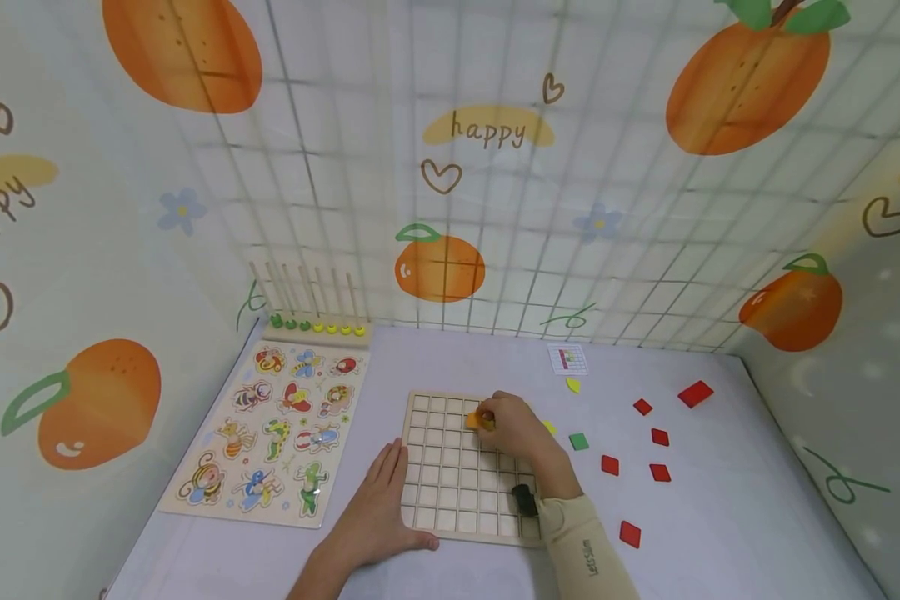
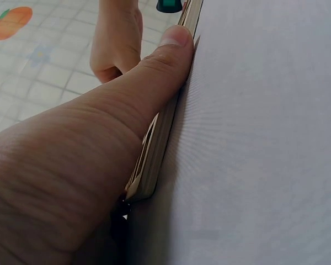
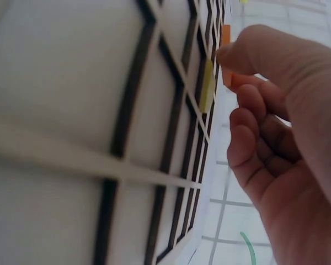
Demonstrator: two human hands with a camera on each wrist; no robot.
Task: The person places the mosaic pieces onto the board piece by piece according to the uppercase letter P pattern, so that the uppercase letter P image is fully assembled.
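Two hands (image 1: 375, 508) (image 1: 512, 427), one board (image 1: 450, 479), pinched orange piece (image 3: 227, 36)

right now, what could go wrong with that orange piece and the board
The orange piece, pinched in the right hand over the grid board, might slip into an unintended cell. If the left hand eases off the board's edge, the board could shift. The right sleeve might brush the nearest red piece.

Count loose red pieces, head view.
6, right of the right sleeve: largest rightmost piece, small rear piece, upper middle piece, lower middle piece, leftmost piece, nearest piece. Sleeve may hide more.
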